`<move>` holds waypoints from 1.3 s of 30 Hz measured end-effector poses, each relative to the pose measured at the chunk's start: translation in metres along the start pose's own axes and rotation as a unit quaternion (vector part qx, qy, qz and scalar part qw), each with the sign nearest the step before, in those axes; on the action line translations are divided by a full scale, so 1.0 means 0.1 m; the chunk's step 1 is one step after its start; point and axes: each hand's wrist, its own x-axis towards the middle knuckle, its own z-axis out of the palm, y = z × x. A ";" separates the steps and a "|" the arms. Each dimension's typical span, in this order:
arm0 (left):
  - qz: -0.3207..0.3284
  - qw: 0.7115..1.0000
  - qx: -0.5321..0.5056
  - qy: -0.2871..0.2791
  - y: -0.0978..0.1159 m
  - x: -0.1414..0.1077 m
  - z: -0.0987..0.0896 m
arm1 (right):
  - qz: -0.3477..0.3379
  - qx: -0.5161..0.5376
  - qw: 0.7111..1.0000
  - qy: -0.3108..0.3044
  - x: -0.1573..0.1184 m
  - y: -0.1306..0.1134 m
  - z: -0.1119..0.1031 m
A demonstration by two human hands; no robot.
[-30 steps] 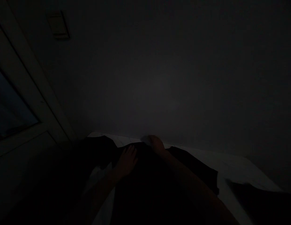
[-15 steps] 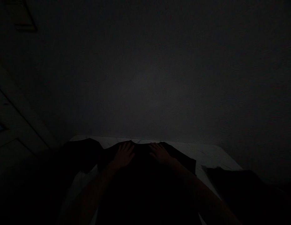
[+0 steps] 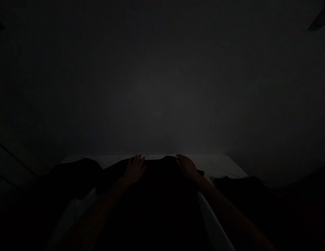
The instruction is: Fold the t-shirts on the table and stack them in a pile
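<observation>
A black T-shirt (image 3: 157, 202) lies spread on a pale marbled table (image 3: 225, 165), its neckline towards the wall. Flat on its left shoulder rests my left hand (image 3: 135, 169), fingers stretched out and slightly spread. My right hand (image 3: 187, 167) lies on the other shoulder by the collar, fingers extended towards the far edge. Neither hand grips the cloth visibly. The scene is very dark, so folds in the shirt are hidden.
Another dark garment (image 3: 75, 177) lies to the left, and a further one (image 3: 243, 188) to the right. Behind the table rises a plain grey wall (image 3: 162, 87). Part of a dark frame (image 3: 319, 19) shows at upper right.
The view has swung to the right. My right hand has shifted outward from the neckline over the shoulder; the left stays on its shoulder. The shirt's right sleeve shows less.
</observation>
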 end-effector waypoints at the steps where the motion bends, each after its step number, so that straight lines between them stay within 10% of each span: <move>1: 0.021 1.000 -0.006 0.008 0.12 0.07 0.01 | 0.044 -0.017 0.999 0.000 -0.07 0.14 -0.08; 10: 0.154 0.985 -0.070 -0.032 1.35 0.78 0.27 | 0.191 -0.057 0.980 -0.023 -0.55 0.63 -0.21; 24: 0.172 0.985 -0.026 -0.017 1.63 1.00 0.46 | 0.254 0.099 0.961 0.052 -0.58 0.77 -0.08; 34: 0.124 0.991 -0.050 -0.026 1.79 1.01 0.57 | 0.280 0.025 0.959 0.032 -0.57 0.70 -0.24; 39: 0.117 0.992 -0.039 -0.038 1.80 0.98 0.53 | 0.130 -0.068 0.988 0.056 -0.70 0.53 -0.17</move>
